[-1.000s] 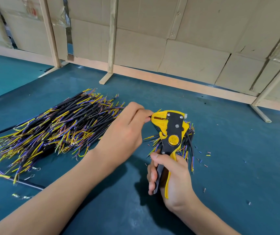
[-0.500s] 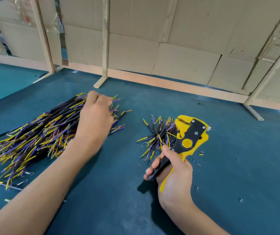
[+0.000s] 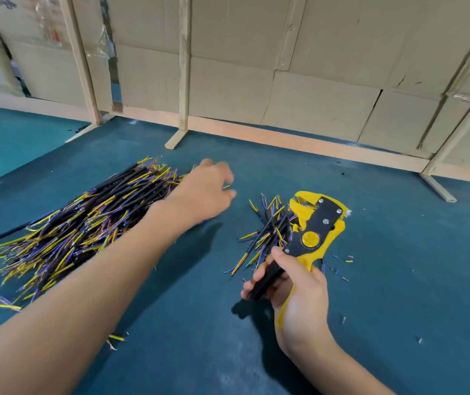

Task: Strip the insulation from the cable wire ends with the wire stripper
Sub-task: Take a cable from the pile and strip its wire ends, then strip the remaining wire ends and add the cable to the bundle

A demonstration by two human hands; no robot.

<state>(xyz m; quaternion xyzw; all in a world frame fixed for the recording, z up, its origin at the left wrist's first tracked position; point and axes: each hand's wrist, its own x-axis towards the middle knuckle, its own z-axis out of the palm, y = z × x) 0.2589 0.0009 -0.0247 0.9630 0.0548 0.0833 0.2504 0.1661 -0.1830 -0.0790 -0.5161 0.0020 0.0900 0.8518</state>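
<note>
A big pile of black cables (image 3: 68,223) with yellow and purple wire ends lies on the left of the blue table (image 3: 399,280). My left hand (image 3: 203,192) hovers over the pile's right end, blurred, fingers spread and holding nothing. A smaller heap of cables (image 3: 265,235) lies in the middle. My right hand (image 3: 296,289) grips the handles of the yellow and black wire stripper (image 3: 313,226), whose jaws point up and away, just right of the small heap.
Small cut bits of insulation (image 3: 342,262) are scattered on the table right of the stripper. A few loose wire scraps (image 3: 115,339) lie near my left forearm. Cardboard panels on wooden posts (image 3: 184,67) wall off the table's far edge.
My left hand left the stripper's jaws, reached to the big pile, and now lifts off its right end with spread fingers. The stripper swung right, beside the small heap.
</note>
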